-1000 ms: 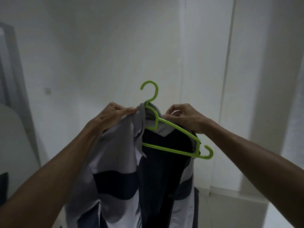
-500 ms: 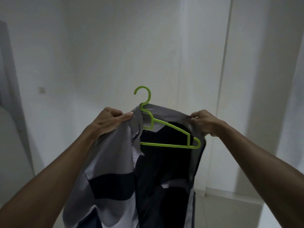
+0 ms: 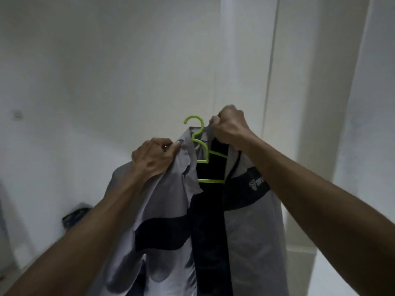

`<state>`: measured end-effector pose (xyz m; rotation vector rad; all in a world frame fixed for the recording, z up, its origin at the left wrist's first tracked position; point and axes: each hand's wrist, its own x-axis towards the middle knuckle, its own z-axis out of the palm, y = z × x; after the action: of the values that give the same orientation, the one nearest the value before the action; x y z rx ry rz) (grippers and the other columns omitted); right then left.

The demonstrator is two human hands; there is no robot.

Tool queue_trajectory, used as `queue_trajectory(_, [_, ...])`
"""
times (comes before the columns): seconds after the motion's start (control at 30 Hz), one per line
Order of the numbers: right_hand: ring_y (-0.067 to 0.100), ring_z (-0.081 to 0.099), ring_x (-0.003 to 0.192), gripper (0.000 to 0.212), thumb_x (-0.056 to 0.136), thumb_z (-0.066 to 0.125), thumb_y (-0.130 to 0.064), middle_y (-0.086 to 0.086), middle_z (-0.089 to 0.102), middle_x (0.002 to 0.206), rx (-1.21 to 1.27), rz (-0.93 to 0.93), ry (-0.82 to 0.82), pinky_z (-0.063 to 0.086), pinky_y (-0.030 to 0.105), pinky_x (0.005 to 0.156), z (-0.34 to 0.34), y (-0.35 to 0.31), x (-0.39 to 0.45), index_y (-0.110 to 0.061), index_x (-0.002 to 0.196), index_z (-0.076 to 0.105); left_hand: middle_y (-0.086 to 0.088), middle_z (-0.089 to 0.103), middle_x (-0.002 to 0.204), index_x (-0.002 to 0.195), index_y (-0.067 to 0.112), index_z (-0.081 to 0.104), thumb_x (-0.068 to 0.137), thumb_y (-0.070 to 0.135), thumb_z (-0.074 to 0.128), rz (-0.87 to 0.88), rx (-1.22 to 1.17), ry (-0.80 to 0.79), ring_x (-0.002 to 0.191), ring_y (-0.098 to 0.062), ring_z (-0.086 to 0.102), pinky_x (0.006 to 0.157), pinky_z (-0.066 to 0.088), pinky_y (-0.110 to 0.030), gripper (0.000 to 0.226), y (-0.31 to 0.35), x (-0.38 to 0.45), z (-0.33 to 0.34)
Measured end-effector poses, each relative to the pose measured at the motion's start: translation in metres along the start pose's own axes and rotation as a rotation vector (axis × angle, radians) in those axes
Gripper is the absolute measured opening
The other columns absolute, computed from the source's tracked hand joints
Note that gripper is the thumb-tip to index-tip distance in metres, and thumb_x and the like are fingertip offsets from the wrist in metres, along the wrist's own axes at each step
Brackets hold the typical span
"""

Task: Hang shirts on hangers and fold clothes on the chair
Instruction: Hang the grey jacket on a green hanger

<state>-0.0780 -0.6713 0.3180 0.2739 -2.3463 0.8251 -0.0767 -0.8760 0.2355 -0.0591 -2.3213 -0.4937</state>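
Up front, L hand (image 3: 152, 159) & R hand (image 3: 229, 128) grip shirt (image 3: 252, 221) w/ hanger (image 3: 199, 144) inside.

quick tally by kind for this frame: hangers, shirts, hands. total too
Hangers: 1, the green hanger, inside the shirt.
Shirts: 1, the grey and navy shirt, held up by its collar.
Hands: 2, the left hand and the right hand, both gripping the shirt's collar.
Total: 4
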Motion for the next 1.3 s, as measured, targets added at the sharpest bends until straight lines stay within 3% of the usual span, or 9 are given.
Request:
queue_trajectory(0.17, [0.035, 0.063, 0.083, 0.033, 0.091, 0.066, -0.037, 0.014, 0.063, 0.092, -0.206, -0.059, 0.041, 0.047, 0.036, 0.067, -0.016, 0.009, -0.001, -0.008, 0.079, 0.056, -0.005, 0.072, 0.095, 0.088, 0.026, 0.070, 0.093, 0.064, 0.043, -0.031, 0.031, 0.122, 0.093, -0.034, 0.066, 0.076, 0.051, -0.039, 0.047, 0.004, 0.003, 0.007])
queue_trajectory(0.27, [0.020, 0.058, 0.062, 0.057, 0.068, 0.080, -0.063, 0.003, 0.061, 0.065, -0.186, -0.005, -0.210, 0.043, 0.031, 0.057, -0.063, 0.047, -0.002, -0.009, 0.066, 0.065, -0.005, 0.072, 0.089, 0.084, 0.023, 0.069, 0.093, 0.058, 0.051, -0.132, -0.092, 0.167, 0.093, -0.034, 0.066, 0.072, 0.046, -0.036, 0.041, -0.027, 0.004, 0.000])
queue_trajectory(0.37, [0.021, 0.068, 0.071, 0.037, 0.063, 0.090, -0.047, 0.002, 0.072, 0.074, -0.324, 0.070, -0.478, 0.053, 0.033, 0.063, -0.069, 0.081, -0.007, -0.016, 0.073, 0.072, -0.006, 0.072, 0.090, 0.085, 0.026, 0.071, 0.093, 0.057, 0.053, -0.058, -0.087, 0.191, 0.091, -0.034, 0.066, 0.070, 0.044, -0.035, 0.036, -0.024, 0.006, 0.001])
queue_trajectory(0.6, [0.025, 0.064, 0.076, 0.027, 0.083, 0.072, -0.034, 0.011, 0.069, 0.086, 0.090, 0.157, -0.051, 0.049, 0.032, 0.059, -0.029, 0.064, -0.017, -0.007, 0.086, 0.071, -0.005, 0.072, 0.093, 0.089, 0.026, 0.068, 0.095, 0.058, 0.046, 0.034, 0.005, 0.149, 0.093, -0.034, 0.066, 0.071, 0.042, -0.036, 0.039, 0.009, 0.006, 0.019])
queue_trajectory(0.77, [0.019, 0.071, 0.061, 0.047, 0.085, 0.070, -0.050, 0.005, 0.073, 0.069, 0.100, 0.064, -0.487, 0.055, 0.028, 0.054, -0.014, 0.023, -0.038, -0.002, 0.084, 0.074, -0.001, 0.069, 0.081, 0.072, 0.023, 0.062, 0.093, 0.061, 0.046, -0.071, -0.099, 0.112, 0.085, -0.031, 0.065, 0.072, 0.047, -0.036, 0.046, 0.020, 0.013, 0.012])
queue_trajectory(0.9, [0.024, 0.070, 0.096, 0.036, 0.091, 0.057, -0.041, 0.005, 0.074, 0.109, -0.019, 0.024, -0.107, 0.056, 0.037, 0.087, -0.031, 0.062, -0.020, -0.016, 0.111, 0.071, 0.004, 0.067, 0.073, 0.075, 0.021, 0.067, 0.094, 0.060, 0.047, -0.121, -0.203, 0.072, 0.078, -0.024, 0.062, 0.073, 0.049, -0.037, 0.048, -0.010, 0.015, -0.007])
queue_trajectory(0.97, [0.023, 0.060, 0.115, 0.044, 0.097, 0.052, -0.042, 0.002, 0.062, 0.130, -0.083, -0.042, -0.269, 0.048, 0.032, 0.095, -0.025, 0.074, -0.018, -0.020, 0.135, 0.056, 0.003, 0.064, 0.067, 0.071, 0.017, 0.064, 0.094, 0.060, 0.049, -0.106, -0.242, 0.068, 0.072, -0.023, 0.062, 0.069, 0.050, -0.039, 0.051, -0.017, 0.013, -0.009])
queue_trajectory(1.03, [0.023, 0.060, 0.113, 0.039, 0.101, 0.049, -0.043, 0.004, 0.065, 0.123, -0.138, -0.117, -0.399, 0.047, 0.030, 0.091, -0.008, 0.083, -0.020, -0.020, 0.130, 0.060, 0.001, 0.061, 0.062, 0.066, 0.016, 0.060, 0.095, 0.058, 0.050, -0.105, -0.280, 0.074, 0.067, -0.024, 0.061, 0.065, 0.049, -0.038, 0.052, -0.020, 0.013, -0.008])
queue_trajectory(1.3, [0.018, 0.053, 0.083, 0.023, 0.105, 0.042, -0.033, -0.001, 0.061, 0.091, -0.025, -0.249, -0.285, 0.036, 0.030, 0.067, 0.022, 0.066, -0.015, -0.018, 0.093, 0.056, 0.002, 0.046, 0.053, 0.060, 0.010, 0.049, 0.096, 0.049, 0.056, -0.046, -0.514, 0.073, 0.054, -0.019, 0.045, 0.058, 0.039, -0.036, 0.054, -0.030, 0.022, 0.000])
